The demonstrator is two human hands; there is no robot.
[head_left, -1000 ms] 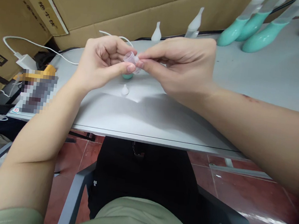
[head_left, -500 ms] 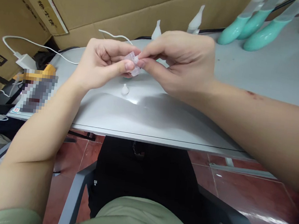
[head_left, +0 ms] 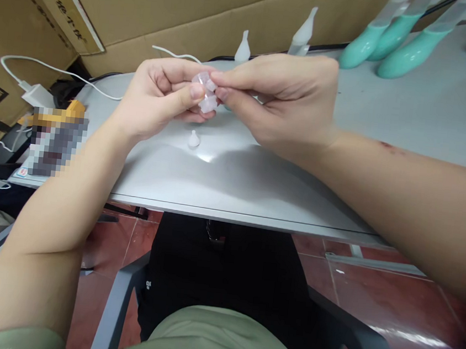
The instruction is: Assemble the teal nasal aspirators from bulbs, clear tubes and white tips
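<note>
A small translucent plastic piece [head_left: 208, 103] is between my two hands above the table. My left hand [head_left: 164, 90] is closed around it, the thumb pressing on its near side and the fingers behind. With thumb and forefinger, my right hand [head_left: 280, 99] pinches the piece's right edge at a small nub; the fingertips partly cover it. Below the hands a tiny white nozzle tip [head_left: 194, 139] stands on the table. Behind them rise a white pointed nozzle [head_left: 243, 48] and a taller one [head_left: 305, 29], whose lower part my right hand partly hides.
Several teal bulbs with clear tubes [head_left: 414, 52] lie at the back right of the grey table [head_left: 223, 187]. Cardboard [head_left: 184, 8] walls the far side. A white cable [head_left: 96, 89] with a charger [head_left: 39, 96], a yellow object [head_left: 75, 109] and a blurred-out item are at left.
The plastic piece has turned in my fingers, so more of its clear side shows. My left thumb has shifted slightly left and up; the right fingertips still pinch its edge.
</note>
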